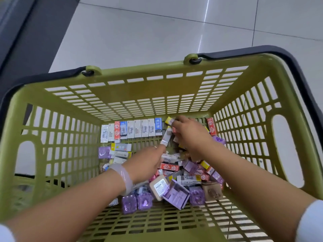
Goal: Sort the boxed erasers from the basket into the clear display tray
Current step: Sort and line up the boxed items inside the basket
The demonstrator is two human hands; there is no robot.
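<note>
Both hands down in the green basket, picking through the boxed erasers.

The left hand pinches one slim white box by its near end; the right hand is curled round a small clutch of boxes near the far wall. A neat row of boxes lines the far edge, a loose heap lies near and right. The clear display tray is not in view. These cartons look light, stiff and smooth, likely to slip in bunches; hold across the long flat faces, lightly.
</note>
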